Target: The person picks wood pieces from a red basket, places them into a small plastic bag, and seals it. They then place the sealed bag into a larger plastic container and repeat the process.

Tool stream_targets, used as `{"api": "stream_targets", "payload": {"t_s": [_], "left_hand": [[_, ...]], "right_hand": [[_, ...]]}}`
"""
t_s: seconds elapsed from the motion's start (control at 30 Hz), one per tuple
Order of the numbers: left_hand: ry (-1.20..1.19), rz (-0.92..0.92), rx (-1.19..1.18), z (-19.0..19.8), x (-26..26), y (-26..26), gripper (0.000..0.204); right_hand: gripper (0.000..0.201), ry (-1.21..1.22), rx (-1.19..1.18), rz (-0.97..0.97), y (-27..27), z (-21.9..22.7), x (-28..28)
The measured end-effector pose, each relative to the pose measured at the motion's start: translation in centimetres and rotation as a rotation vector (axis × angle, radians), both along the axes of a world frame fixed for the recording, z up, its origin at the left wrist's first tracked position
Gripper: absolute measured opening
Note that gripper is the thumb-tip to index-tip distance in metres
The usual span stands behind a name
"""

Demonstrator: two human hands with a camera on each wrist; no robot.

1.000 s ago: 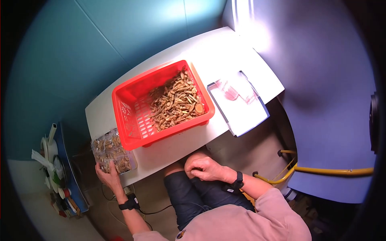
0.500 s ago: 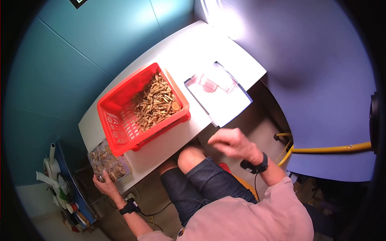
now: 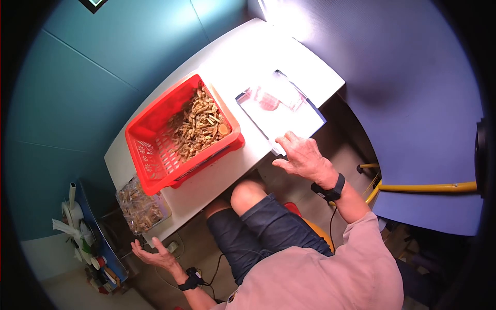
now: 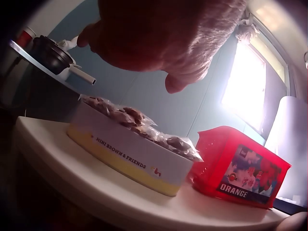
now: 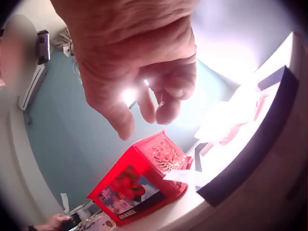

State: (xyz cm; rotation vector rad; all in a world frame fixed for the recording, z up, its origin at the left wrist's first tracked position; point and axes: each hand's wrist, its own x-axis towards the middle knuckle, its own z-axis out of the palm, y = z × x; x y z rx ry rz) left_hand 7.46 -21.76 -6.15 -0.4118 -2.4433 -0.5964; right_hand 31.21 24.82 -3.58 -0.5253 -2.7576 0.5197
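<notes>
Box of bags (image 4: 129,153) at left, beside 1 red basket (image 3: 209,160); left hand (image 3: 158,256) nearby, spread wide; right hand (image 3: 306,161), loosely curved, beside tray (image 3: 290,126).

1 white-yellow box (image 4: 127,153) of bagged brown pieces (image 3: 140,207), beside red basket (image 3: 160,116); pink plastic (image 3: 266,100) in white tray (image 3: 290,128).

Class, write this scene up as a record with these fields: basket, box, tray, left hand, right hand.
Red basket: on the white table, holding brown pieces
Printed box: beside the basket, filled with clear packets
Shallow tray: on the basket's other side; pinkish contents washed out by glare
Left hand: empty, near the box
Right hand: by the tray's near corner; contact unclear
</notes>
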Motion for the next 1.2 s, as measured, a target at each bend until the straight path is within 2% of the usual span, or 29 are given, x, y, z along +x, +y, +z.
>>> {"api": "stream_targets", "payload": {"t_s": [0.07,0.1,0.13,0.17,0.2,0.3,0.37,0.4,0.47,0.5,0.57,0.67,0.73,0.77,0.83,0.93,1.2], "left_hand": [[0.019,-0.019,-0.004,0.1,2.0,1.3,0.062],[-0.022,-0.047,0.043,0.5,3.1,2.4,0.063],[-0.062,-0.075,0.092,0.8,4.0,3.3,0.064],[-0.103,-0.104,0.119,0.8,4.8,3.9,0.065],[-0.101,-0.102,0.121,1.0,5.4,4.7,0.065],[-0.212,-0.281,0.178,2.2,7.8,8.1,0.064],[-0.313,-0.402,0.278,3.4,9.2,11.1,0.061],[-0.352,-0.481,0.339,3.6,9.7,12.3,0.059],[-0.623,-0.649,0.572,4.0,10.6,15.0,0.054],[-0.857,-0.736,0.656,5.3,11.1,16.6,0.051],[-1.327,-0.831,0.792,6.2,12.0,19.3,0.053],[-1.650,-0.991,0.813,6.9,14.0,22.3,0.049],[-1.720,-1.008,0.824,6.9,15.5,23.2,0.037],[-1.712,-0.995,0.839,6.9,16.1,23.2,0.037],[-1.761,-1.046,0.955,6.8,17.1,22.9,0.025],[-1.669,-1.026,0.984,6.1,18.2,21.8,0.018],[-1.540,-0.943,0.927,6.6,19.8,18.6,0.013]], "right_hand": [[0.035,0.032,-0.028,-0.106,0.0,-2.3,-0.4],[0.035,0.034,-0.031,-0.104,0.0,-2.9,-0.5],[0.026,0.074,-0.055,-0.102,0.1,-3.3,-0.5],[0.017,0.114,-0.077,-0.101,0.2,-3.4,-0.6],[0.017,0.116,-0.075,-0.098,0.2,-3.1,-0.6],[0.010,0.232,-0.161,-0.181,0.0,-1.5,-0.2],[0.010,0.290,-0.624,-0.246,0.2,-0.4,0.8],[0.010,0.292,-0.617,-0.244,0.2,0.2,1.3],[0.013,0.410,-1.203,-0.168,-0.1,1.6,2.4],[0.013,0.409,-1.194,-0.162,-0.6,2.3,2.9],[0.015,0.537,-1.377,-0.115,-2.4,3.6,3.5],[0.014,0.580,-1.446,-0.064,-5.3,4.6,4.4],[0.013,0.560,-1.460,-0.032,-6.9,4.8,5.3],[0.013,0.573,-1.457,-0.053,-7.6,4.6,5.8],[0.014,0.591,-1.442,-0.090,-8.9,4.3,6.6],[0.013,0.599,-1.465,-0.115,-10.2,3.9,7.7],[0.010,0.516,-1.474,-0.097,-12.1,2.8,9.1]]}}
